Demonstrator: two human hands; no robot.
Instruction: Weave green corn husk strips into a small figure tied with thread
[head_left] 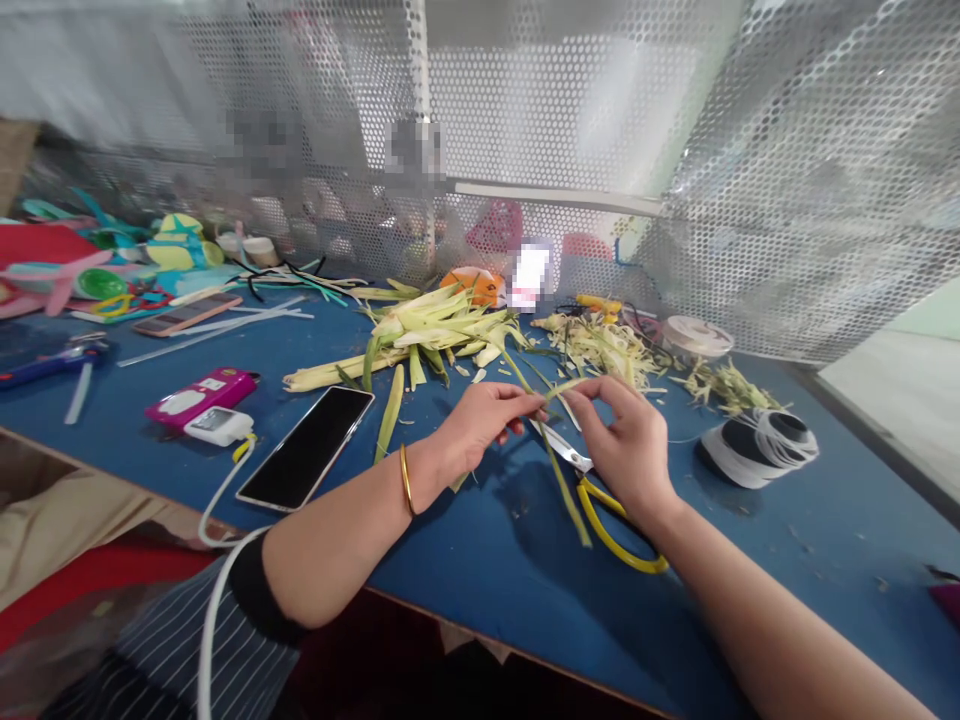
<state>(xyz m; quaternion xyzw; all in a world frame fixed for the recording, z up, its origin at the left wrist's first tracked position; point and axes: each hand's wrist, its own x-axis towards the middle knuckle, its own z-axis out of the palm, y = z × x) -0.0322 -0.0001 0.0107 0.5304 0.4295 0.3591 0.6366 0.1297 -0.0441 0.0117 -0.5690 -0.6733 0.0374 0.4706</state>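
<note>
Ahead of you lies a loose pile of pale green husks [439, 325], with a tangle of shredded strips [600, 350] to its right and a flat white roll [697, 335] beyond that. Right under your hands are the scissors [576, 458], blades pointing toward your left hand and one yellow handle partly behind your right wrist, so they crowd your working spot. The spool of white cord [739, 450] stands clear to the right; on the left you have a dark-screened phone [307, 450] and a magenta box [214, 392] with a white cable running toward you. Your left hand [491, 425] comes in with its fingers curled and thumb forward, a gold bangle [406, 480] at the wrist; your right hand [626, 435] meets it from the other side, thumb and index together. Each grip is pinching the pale husk strip [566, 387], which sits between your fingertips above the bench [480, 570]. A narrow green strip [562, 490] slants down beside it; you can't tell which fingers bear it. The bench is blue and littered with scraps, backed by perforated mesh [562, 110].
</note>
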